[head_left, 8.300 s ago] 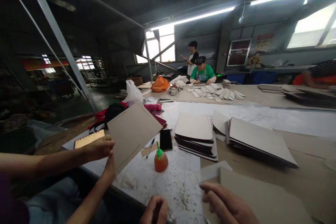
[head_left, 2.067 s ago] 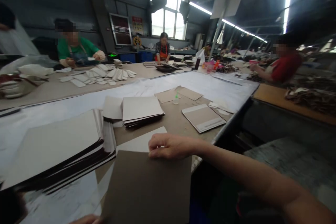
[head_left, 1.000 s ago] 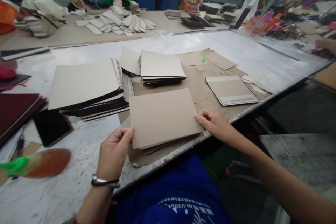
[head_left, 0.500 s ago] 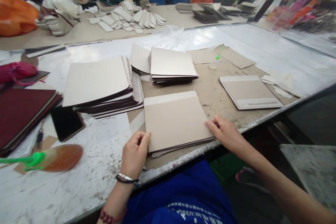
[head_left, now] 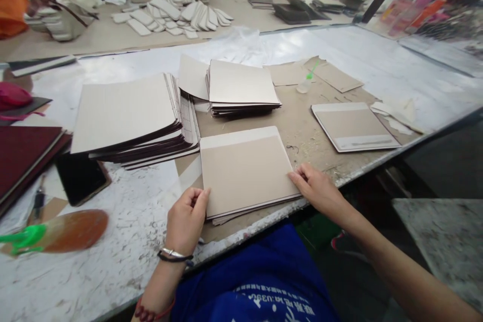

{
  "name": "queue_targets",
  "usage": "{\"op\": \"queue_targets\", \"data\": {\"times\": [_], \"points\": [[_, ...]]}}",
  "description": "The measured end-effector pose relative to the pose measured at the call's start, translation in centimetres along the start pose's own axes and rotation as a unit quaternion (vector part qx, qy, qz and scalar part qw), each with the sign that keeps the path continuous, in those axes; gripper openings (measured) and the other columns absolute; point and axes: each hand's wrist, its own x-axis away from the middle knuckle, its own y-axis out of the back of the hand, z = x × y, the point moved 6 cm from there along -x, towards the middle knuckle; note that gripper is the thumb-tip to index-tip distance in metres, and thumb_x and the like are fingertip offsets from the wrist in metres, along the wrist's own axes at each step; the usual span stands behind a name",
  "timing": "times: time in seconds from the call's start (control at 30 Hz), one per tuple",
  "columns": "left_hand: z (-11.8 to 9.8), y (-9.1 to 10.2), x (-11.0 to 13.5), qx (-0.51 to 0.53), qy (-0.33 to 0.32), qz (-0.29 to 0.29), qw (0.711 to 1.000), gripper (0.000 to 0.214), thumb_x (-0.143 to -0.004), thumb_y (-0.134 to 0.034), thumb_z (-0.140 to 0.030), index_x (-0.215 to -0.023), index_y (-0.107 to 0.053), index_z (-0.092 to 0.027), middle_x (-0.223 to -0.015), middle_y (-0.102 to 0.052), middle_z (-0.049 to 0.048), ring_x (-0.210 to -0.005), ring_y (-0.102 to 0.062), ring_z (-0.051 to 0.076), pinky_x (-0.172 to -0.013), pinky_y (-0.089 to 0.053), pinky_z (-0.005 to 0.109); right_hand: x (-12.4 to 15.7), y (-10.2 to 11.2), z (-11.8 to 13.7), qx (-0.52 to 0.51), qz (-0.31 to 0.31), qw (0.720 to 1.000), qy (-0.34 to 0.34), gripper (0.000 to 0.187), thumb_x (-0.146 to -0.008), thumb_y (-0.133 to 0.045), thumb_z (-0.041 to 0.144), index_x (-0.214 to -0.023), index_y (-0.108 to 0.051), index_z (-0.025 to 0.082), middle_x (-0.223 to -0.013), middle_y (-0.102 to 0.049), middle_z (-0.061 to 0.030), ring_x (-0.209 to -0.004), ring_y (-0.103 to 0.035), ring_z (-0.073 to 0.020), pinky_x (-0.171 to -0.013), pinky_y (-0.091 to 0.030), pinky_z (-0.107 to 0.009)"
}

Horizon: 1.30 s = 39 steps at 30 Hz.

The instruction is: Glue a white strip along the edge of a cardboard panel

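A tan cardboard sheet (head_left: 245, 168) lies on a thin pile of similar sheets at the table's near edge, with a paler strip showing along its far side. My left hand (head_left: 185, 219), fingers curled, pinches the sheet's near left edge. My right hand (head_left: 319, 188) rests with fingers pressed flat on the sheet's right near corner. Both hands touch the same sheet.
A fanned stack of dark-backed boards (head_left: 128, 121) lies left, a smaller stack (head_left: 241, 88) behind. One bordered board (head_left: 352, 126) sits right. An orange glue bottle (head_left: 56, 231), a phone (head_left: 79, 178) and maroon covers (head_left: 22, 153) are at left. Other people work at the far side.
The view swung from the room down to the table. The sheet came down onto the pile at the near edge; both hands stay on its sides, barely moving over the last half second.
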Motion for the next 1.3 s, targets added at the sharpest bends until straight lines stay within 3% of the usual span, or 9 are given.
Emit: {"op": "queue_targets", "data": {"times": [0.73, 0.9, 1.07, 1.3], "points": [[-0.3, -0.2, -0.5, -0.073, 0.019, 0.035, 0.997, 0.032, -0.07, -0.04, -0.053, -0.062, -0.049, -0.023, -0.05, -0.051, -0.004, -0.053, -0.048, 0.015, -0.053, -0.033, 0.026, -0.1, 0.0, 0.4, -0.023, 0.006, 1.0, -0.01, 0.022, -0.084, -0.039, 0.035, -0.066, -0.039, 0.021, -0.061, -0.047, 0.001, -0.061, -0.048, -0.0158, -0.058, -0.031, -0.025], [1.1, -0.6, -0.9, -0.106, 0.06, 0.079, 0.989, 0.039, -0.067, -0.035, -0.062, -0.067, -0.049, -0.026, -0.051, -0.051, -0.0043, -0.056, -0.05, 0.017, -0.058, -0.036, 0.027, 0.1, 0.0, 0.6, -0.042, 0.002, 0.999, -0.005, 0.022, -0.084, -0.04, 0.031, -0.065, -0.038, 0.021, -0.061, -0.046, 0.0018, -0.06, -0.046, -0.0144, -0.057, -0.03, -0.024], [2.5, -1.2, -1.4, -0.09, 0.058, 0.12, 0.987, 0.04, -0.07, -0.034, -0.063, -0.076, -0.05, -0.027, -0.06, -0.057, -0.0047, -0.064, -0.055, 0.017, -0.063, -0.038, 0.026, -0.1, -0.1, 0.4, -0.055, 0.002, 0.998, -0.012, 0.02, -0.084, -0.039, 0.029, -0.066, -0.038, 0.02, -0.062, -0.048, 0.0014, -0.06, -0.047, -0.0147, -0.057, -0.031, -0.025], [0.0, -0.6, -0.9, -0.068, -0.011, 0.044, 0.997, 0.034, -0.071, -0.034, -0.054, -0.059, -0.044, -0.023, -0.052, -0.047, -0.0032, -0.054, -0.046, 0.015, -0.054, -0.033, 0.025, -0.5, -1.0, -0.6, -0.048, 0.002, 0.999, 0.015, 0.027, -0.082, -0.035, 0.04, -0.062, -0.036, 0.022, -0.056, -0.047, 0.0008, -0.055, -0.048, -0.0164, -0.055, -0.033, -0.027]]}}
